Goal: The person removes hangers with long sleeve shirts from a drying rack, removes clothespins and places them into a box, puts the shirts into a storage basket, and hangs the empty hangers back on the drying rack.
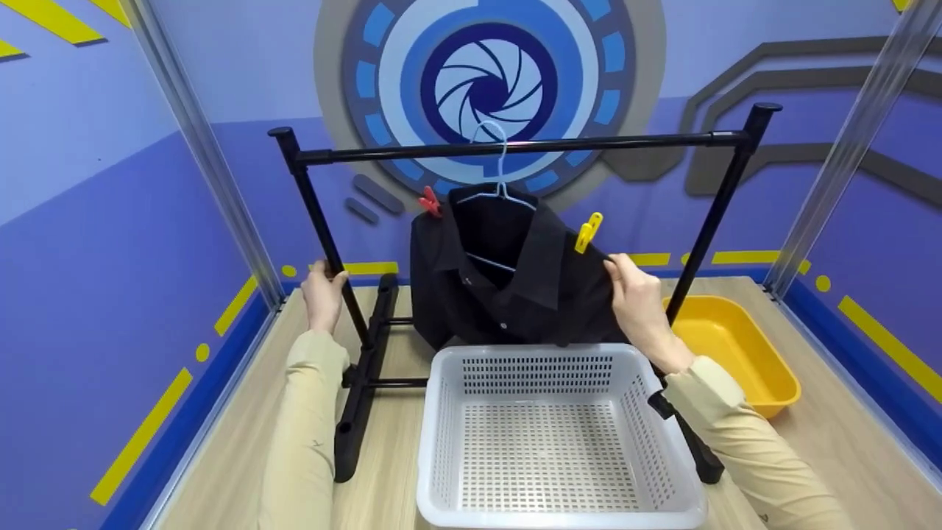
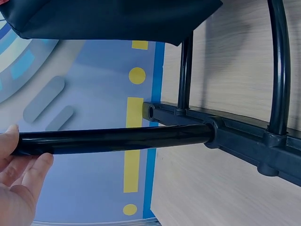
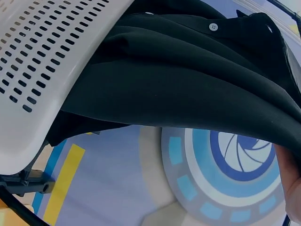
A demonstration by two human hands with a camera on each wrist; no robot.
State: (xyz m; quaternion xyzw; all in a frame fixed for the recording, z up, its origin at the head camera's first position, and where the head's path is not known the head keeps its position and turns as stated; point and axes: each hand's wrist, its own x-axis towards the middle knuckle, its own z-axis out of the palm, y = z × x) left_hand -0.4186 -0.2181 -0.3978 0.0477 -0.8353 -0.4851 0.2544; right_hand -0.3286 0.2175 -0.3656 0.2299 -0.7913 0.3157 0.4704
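Note:
A black collared shirt (image 1: 478, 294) hangs from a light-blue wire hanger (image 1: 502, 165) on the top bar of a black garment rack (image 1: 412, 152). On its shoulders sit a red clothespin (image 1: 430, 202) at the left and a yellow clothespin (image 1: 588, 233) at the right. With thumb and fingers, my right hand (image 1: 639, 298) pinches the shirt's right-side sleeve edge below the yellow clothespin. My left hand (image 1: 324, 294) grips the rack's left upright (image 2: 117, 140), fingers curled around the tube. In the right wrist view the shirt's buttoned front and lower fabric (image 3: 178, 89) stretch toward the hand.
A white perforated basket (image 1: 434, 442) stands in front of the rack, its back rim overlapping the shirt's bottom. Behind my right forearm is a yellow basin (image 1: 776, 379). The rack's left foot (image 1: 357, 412) lies on the wooden tabletop, with patterned blue walls around.

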